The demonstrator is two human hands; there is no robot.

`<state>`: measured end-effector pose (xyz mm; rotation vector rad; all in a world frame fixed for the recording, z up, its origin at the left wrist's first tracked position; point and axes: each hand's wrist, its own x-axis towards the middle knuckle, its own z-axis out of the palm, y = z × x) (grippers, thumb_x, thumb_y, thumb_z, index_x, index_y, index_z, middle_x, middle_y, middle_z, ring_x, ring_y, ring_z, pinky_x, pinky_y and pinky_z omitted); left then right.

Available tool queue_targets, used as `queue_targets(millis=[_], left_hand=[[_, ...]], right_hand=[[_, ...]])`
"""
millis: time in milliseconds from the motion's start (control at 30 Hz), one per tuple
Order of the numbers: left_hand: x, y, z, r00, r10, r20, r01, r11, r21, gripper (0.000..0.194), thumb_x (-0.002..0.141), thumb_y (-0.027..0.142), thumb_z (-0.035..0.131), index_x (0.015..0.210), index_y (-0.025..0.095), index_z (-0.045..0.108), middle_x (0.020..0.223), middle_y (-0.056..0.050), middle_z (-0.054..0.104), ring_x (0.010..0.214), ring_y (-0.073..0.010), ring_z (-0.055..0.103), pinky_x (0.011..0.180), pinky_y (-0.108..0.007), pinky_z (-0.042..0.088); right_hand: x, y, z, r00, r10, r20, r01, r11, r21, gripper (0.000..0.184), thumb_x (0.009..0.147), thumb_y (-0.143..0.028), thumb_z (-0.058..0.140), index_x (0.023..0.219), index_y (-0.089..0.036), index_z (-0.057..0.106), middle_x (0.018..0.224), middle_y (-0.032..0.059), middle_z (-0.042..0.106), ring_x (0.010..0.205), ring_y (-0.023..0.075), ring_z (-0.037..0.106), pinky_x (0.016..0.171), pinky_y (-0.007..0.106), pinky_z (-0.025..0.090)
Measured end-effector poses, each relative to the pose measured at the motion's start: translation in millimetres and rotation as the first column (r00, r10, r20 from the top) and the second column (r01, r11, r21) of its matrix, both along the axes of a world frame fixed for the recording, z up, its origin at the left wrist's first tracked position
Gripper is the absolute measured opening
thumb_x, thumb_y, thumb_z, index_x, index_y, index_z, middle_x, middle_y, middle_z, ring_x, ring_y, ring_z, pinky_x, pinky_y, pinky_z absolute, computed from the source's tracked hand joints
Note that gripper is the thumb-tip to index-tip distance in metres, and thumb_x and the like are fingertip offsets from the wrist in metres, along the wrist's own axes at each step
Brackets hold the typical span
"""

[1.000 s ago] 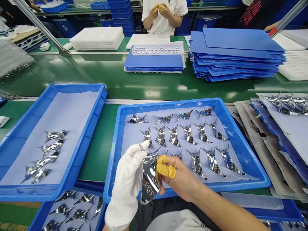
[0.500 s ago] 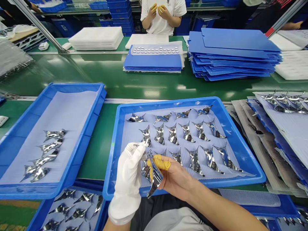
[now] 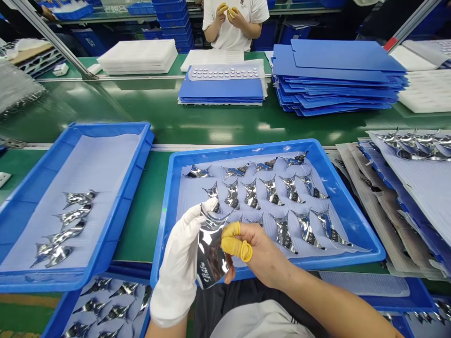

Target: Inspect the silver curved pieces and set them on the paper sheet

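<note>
Shiny foil piece (image 3: 211,251) turned since last frames, broad face now shown to camera, dark script exposed. Piece held pinched by white-gloved left hand (image 3: 179,263) and bare right hand (image 3: 262,256), neither released; right fingers curled, yellow finger cots (image 3: 236,245) pressed at foil's upper edge. Piece kept above near side of blue tray (image 3: 243,149), where rows of foil pieces (image 3: 252,193) are laid on pale sheet. Second blue tray (image 3: 109,125) seen left, fewer pieces held. Blue sheet stack (image 3: 334,80) placed across green belt (image 3: 211,112).
</note>
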<state>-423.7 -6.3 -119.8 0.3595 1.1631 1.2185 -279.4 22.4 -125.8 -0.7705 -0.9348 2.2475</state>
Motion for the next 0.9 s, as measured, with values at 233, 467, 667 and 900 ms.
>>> queue_targets(millis=[233,467,667,900], left_hand=[[6.4,-2.6,-0.1,0.949,-0.053,0.311,0.093,0.989,-0.113,0.050,0.078,0.052,0.068,0.121,0.026,0.068,0.055,-0.002,0.066,0.025,-0.0184,0.052,0.024,-0.028,0.042],[8.3,-3.4,-5.7,0.891,-0.118,0.438,0.198,0.970,-0.141,0.046,0.072,0.058,0.070,0.094,0.018,0.074,0.044,-0.002,0.059,0.024,-0.0182,0.051,0.022,-0.025,0.041],[9.5,0.2,-9.6,0.932,-0.070,0.356,0.090,0.995,-0.040,0.040,0.079,0.047,0.067,0.112,0.025,0.069,0.061,-0.001,0.067,0.029,-0.0186,0.055,0.024,-0.028,0.044],[25.6,7.0,-10.7,0.983,-0.056,0.172,0.067,0.996,-0.055,0.032,0.077,0.046,0.070,0.098,0.022,0.072,0.064,-0.001,0.067,0.034,-0.0151,0.056,0.032,-0.027,0.048]], right_hand=[[-6.4,-4.4,9.8,0.993,0.078,-0.089,-0.082,0.996,-0.036,0.036,0.082,-0.048,0.071,0.072,-0.018,0.053,0.053,-0.0031,0.062,0.047,0.0122,0.064,0.049,0.021,0.050],[-8.1,-7.5,6.3,0.993,0.047,-0.110,-0.055,0.997,-0.063,0.037,0.079,-0.047,0.075,0.075,-0.017,0.054,0.057,-0.0039,0.060,0.048,0.0125,0.065,0.048,0.022,0.053],[-2.0,-7.4,6.8,0.996,0.057,-0.070,-0.060,0.997,-0.041,0.034,0.079,-0.046,0.074,0.077,-0.018,0.054,0.055,-0.0034,0.063,0.047,0.0127,0.065,0.047,0.022,0.053],[18.2,-3.5,1.2,0.995,0.010,-0.100,-0.014,0.999,-0.039,0.037,0.075,-0.047,0.078,0.079,-0.017,0.056,0.053,-0.0053,0.060,0.042,0.0098,0.060,0.044,0.019,0.050]])
